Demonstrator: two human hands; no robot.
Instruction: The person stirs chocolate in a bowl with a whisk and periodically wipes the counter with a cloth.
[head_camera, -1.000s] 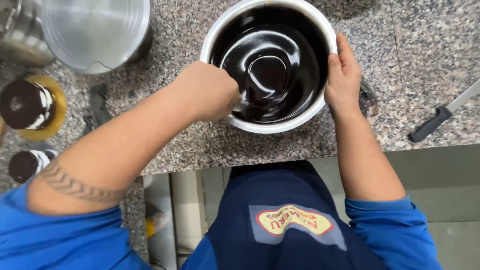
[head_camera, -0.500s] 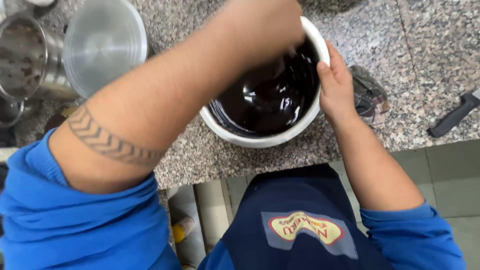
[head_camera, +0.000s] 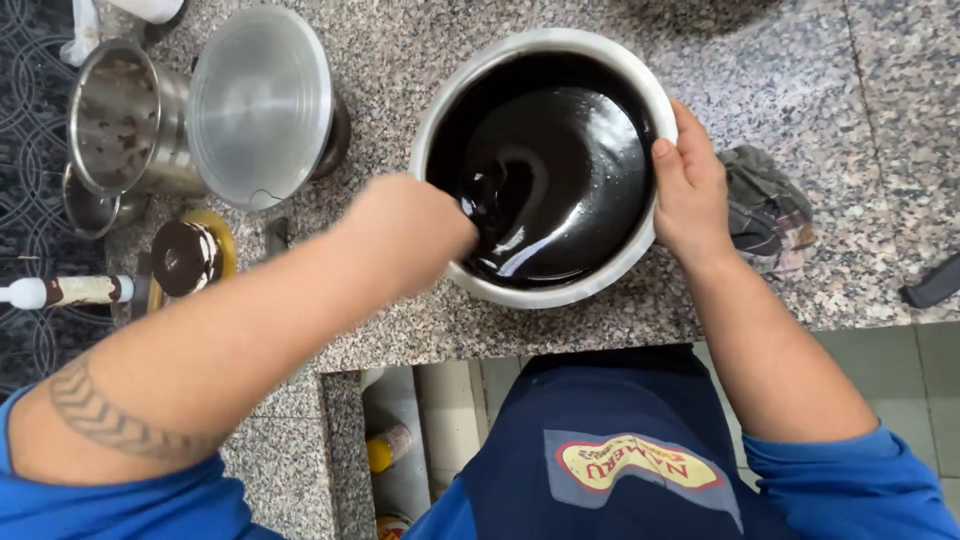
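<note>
Dark glossy batter (head_camera: 560, 190) in white bowl (head_camera: 545, 295), both hands (head_camera: 690, 195) there.

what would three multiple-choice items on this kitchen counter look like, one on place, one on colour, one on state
1. Where does the right hand rest?
A. on the bowl's rim
B. on the cloth
C. on the steel pot

2. What colour is the mixture in the bowl?
A. white
B. yellow
C. very dark brown

3. How does the steel lid stand?
A. flat on the counter
B. tilted against the steel pot
C. on the bowl

Answers: 1 A, fingers grip the rim; 2 C, it shines almost black; 3 B, it leans sideways.
</note>
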